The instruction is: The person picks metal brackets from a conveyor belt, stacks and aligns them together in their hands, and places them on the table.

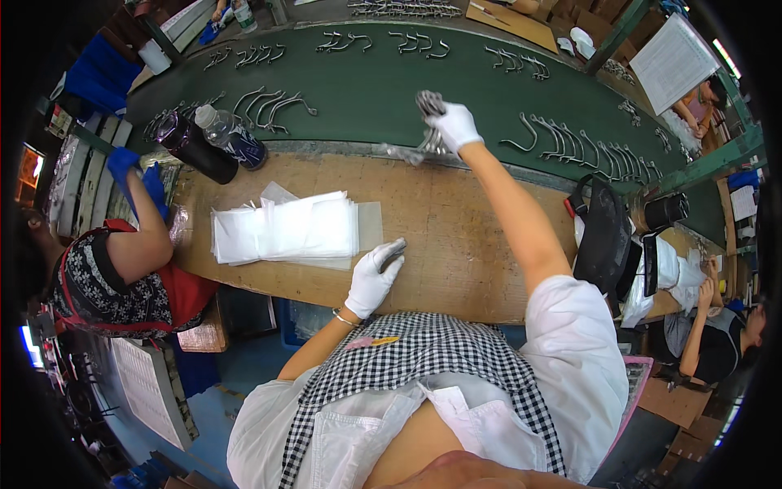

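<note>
While the right hand (453, 125) stretches far out over the edge of the green belt (366, 90), it is clenched round a bunch of grey metal hook parts (429, 122), some sticking up above the glove and some trailing below it toward the bench (456, 236); the reach makes sense, since the belt beyond the hand carries rows of the same curved hooks (586, 147) spaced out in small groups; the arm is fully extended to get there. Nearer the body, the left hand (373, 279) rests on the wooden bench with its gloved fingers curled over a small dark grey piece (393, 251), pinning it flat against the wood; just to the left of that hand lies a loose stack of clear plastic bags (285, 228), kept within easy grasp. Beyond the stack stand a dark flask (191, 147) and a water bottle (232, 137), parked at the bench's far edge, clear of the work. Hard to make out: how many hooks are in the right hand, and what exactly the piece under the left hand is; the fisheye bends everything near the rim; a neighbour's blue-gloved hands (134, 175) far left are half lost in shadow.
</note>
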Demonstrator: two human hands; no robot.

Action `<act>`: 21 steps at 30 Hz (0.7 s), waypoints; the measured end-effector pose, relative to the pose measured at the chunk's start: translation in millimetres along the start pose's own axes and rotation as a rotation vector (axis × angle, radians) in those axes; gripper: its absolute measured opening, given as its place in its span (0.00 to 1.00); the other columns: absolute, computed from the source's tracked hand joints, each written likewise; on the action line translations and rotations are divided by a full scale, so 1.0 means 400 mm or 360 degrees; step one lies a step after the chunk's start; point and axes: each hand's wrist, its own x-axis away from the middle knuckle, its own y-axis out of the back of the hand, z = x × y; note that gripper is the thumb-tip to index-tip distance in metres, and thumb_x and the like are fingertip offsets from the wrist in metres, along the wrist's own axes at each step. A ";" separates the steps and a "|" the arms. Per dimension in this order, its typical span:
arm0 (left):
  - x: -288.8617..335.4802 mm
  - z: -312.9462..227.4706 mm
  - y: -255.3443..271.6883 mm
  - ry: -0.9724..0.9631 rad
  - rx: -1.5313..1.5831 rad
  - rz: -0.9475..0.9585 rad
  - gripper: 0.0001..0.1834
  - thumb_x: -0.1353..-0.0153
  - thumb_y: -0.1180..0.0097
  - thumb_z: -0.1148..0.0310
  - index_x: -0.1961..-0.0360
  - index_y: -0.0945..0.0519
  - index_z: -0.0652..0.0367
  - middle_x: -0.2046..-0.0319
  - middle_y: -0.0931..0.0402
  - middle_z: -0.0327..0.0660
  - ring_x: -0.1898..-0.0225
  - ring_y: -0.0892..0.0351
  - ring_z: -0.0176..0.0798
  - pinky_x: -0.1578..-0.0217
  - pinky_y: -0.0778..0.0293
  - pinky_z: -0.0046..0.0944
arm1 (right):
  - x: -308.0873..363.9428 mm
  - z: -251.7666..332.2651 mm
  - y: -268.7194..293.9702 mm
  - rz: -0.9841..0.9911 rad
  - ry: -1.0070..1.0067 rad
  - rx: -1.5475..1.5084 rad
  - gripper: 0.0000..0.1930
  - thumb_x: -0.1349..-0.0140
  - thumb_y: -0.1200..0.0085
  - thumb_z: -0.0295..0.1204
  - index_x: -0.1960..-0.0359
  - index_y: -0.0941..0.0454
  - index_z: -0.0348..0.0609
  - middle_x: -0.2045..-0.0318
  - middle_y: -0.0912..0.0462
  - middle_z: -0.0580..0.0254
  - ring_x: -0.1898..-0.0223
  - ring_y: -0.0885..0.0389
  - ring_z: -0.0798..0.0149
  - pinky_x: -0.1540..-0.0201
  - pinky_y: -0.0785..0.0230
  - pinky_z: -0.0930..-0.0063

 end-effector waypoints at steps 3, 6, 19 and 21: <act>0.010 -0.008 0.011 0.0033 -0.0049 -0.0045 0.14 0.41 0.41 0.75 0.53 0.20 0.61 0.54 0.19 0.44 0.53 0.19 0.42 0.52 0.25 0.36 | -0.082 0.081 -0.043 -0.0127 0.0105 0.0668 0.19 0.48 0.38 0.34 0.53 0.19 0.51 0.61 0.17 0.48 0.57 0.19 0.47 0.53 0.27 0.61; -0.004 -0.017 0.007 -0.0086 -0.0147 -0.0001 0.13 0.42 0.42 0.76 0.55 0.18 0.59 0.55 0.19 0.44 0.53 0.20 0.43 0.52 0.26 0.36 | -0.168 0.042 -0.016 -0.0155 0.0227 0.0858 0.17 0.48 0.39 0.35 0.54 0.19 0.50 0.60 0.17 0.48 0.57 0.20 0.45 0.52 0.28 0.59; 0.029 -0.001 0.013 -0.0195 -0.0322 -0.0065 0.12 0.42 0.43 0.76 0.57 0.17 0.58 0.57 0.19 0.43 0.55 0.20 0.45 0.53 0.26 0.38 | -0.142 -0.025 0.288 0.0314 -0.0218 0.1314 0.24 0.47 0.40 0.40 0.52 0.22 0.37 0.61 0.17 0.44 0.60 0.16 0.48 0.56 0.23 0.61; 0.009 -0.013 0.006 -0.0235 -0.0259 -0.0031 0.12 0.42 0.42 0.76 0.57 0.17 0.57 0.57 0.19 0.43 0.55 0.20 0.45 0.53 0.26 0.37 | -0.112 -0.085 0.392 -0.0009 0.0026 0.1545 0.28 0.49 0.37 0.40 0.46 0.24 0.43 0.50 0.21 0.44 0.48 0.22 0.48 0.45 0.30 0.60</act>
